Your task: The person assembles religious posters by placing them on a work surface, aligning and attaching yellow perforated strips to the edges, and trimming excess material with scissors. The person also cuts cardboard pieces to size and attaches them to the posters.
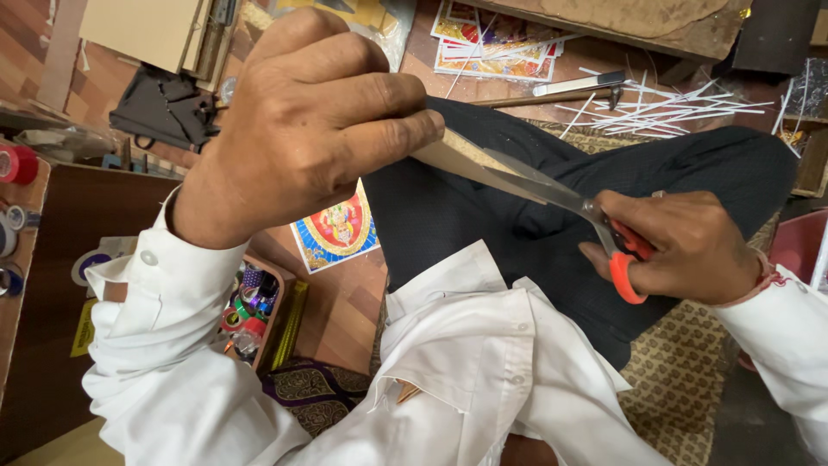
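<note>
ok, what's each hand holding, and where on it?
Left hand pinches a thin card sheet at its near end; right hand grips scissors by the orange handles.

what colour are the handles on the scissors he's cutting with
Orange-red, on the scissors' handles in the right hand; the head view shows them best.

A small open box (274,321) of coloured tape rolls sits below the left hand (302,121). A yellow rectangular label (84,328) lies further left, on the dark board (60,285).
</note>
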### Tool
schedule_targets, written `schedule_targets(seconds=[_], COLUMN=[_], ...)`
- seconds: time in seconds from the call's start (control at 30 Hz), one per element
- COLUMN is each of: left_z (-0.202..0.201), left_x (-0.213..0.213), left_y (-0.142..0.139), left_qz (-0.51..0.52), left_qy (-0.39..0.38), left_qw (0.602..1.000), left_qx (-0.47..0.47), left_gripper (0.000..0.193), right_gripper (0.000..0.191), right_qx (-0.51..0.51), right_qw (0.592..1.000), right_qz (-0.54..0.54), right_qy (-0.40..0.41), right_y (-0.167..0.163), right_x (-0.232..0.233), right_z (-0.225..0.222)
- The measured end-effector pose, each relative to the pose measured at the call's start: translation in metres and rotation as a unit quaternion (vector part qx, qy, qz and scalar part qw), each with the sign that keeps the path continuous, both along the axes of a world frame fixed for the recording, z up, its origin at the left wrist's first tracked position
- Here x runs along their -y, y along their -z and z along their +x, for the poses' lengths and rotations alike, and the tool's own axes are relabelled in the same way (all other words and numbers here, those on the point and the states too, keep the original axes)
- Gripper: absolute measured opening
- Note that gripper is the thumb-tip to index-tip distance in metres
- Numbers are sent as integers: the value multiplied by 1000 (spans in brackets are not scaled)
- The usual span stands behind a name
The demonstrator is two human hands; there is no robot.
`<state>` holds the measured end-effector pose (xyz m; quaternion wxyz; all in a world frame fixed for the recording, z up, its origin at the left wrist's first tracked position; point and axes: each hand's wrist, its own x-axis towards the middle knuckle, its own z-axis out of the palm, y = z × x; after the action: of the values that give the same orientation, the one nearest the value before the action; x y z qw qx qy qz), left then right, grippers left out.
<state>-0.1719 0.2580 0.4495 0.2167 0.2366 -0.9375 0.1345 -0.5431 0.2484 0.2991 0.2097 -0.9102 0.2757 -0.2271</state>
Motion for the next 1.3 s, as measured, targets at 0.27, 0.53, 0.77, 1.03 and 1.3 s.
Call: schedule_targets(seconds=[0.27,0.53,0.77,1.03,1.3], left_z=[-2,-4,-3,-9,-8], left_x=[-1,-1,-2,0,-3], left_y=[0,-1,-1,4,4], left_qz=[11,14,13,0,53], left_qy=[-4,12,1,-19,-20], left_qw=[1000,1000,1000,1000,998], left_qx=[-6,1,-1,-9,-30], left_gripper=[13,14,13,14,31], right_gripper=[70,62,40,70,54], right_qx=[-60,-4,-3,-39,-10], right_qw=[998,999,999,997,1000], right_qz=[-1,-29,-35,-66,-21], right_qy=[-4,-13,18,16,10], right_y=[-22,-20,-5,-28,-33], right_x=[6,7,4,10,12], right_z=[16,20,20,27,40])
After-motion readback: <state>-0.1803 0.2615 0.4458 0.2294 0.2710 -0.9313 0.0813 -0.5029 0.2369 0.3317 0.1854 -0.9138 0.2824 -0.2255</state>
